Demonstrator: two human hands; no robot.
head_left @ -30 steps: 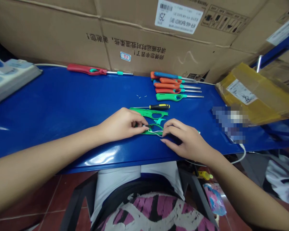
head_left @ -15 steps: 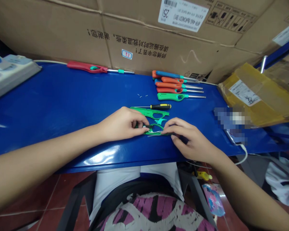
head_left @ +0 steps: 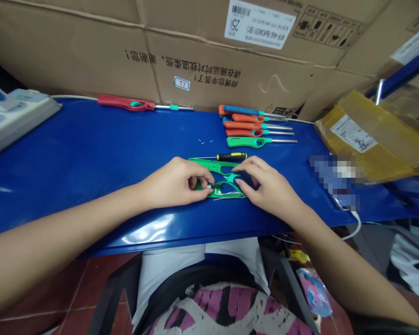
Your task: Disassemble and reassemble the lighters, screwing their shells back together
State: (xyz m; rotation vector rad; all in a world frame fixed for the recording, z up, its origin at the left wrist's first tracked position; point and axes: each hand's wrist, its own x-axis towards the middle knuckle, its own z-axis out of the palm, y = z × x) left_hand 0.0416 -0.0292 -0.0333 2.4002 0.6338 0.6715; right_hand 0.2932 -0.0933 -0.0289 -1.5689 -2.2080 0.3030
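Two green lighter casing halves lie in front of me on the blue table. My left hand [head_left: 179, 182] has thumb and fingers pinched on the nearer casing half [head_left: 242, 194] at its left part, where a small black and white piece shows at the fingertips. Thin white wire and a grey tube [head_left: 223, 199] run along this half. A turquoise trigger [head_left: 231, 178] lies between the halves. My right hand [head_left: 268, 186] has its thumb and index finger parted around the trigger's right end; contact is unclear. Behind is the farther casing half [head_left: 209, 164].
A black and yellow screwdriver [head_left: 232, 157] lies just behind the casings. Several assembled lighters [head_left: 246, 142] are stacked farther back, with a red lighter [head_left: 125, 103] to the left. A power strip [head_left: 17, 116], a yellow-taped box [head_left: 373, 135] and a blurred-out device [head_left: 335, 181] flank the workspace.
My right hand has moved from the wire on the nearer casing half up and back to the trigger, its thumb and index finger now apart. The left hand keeps its pinch.
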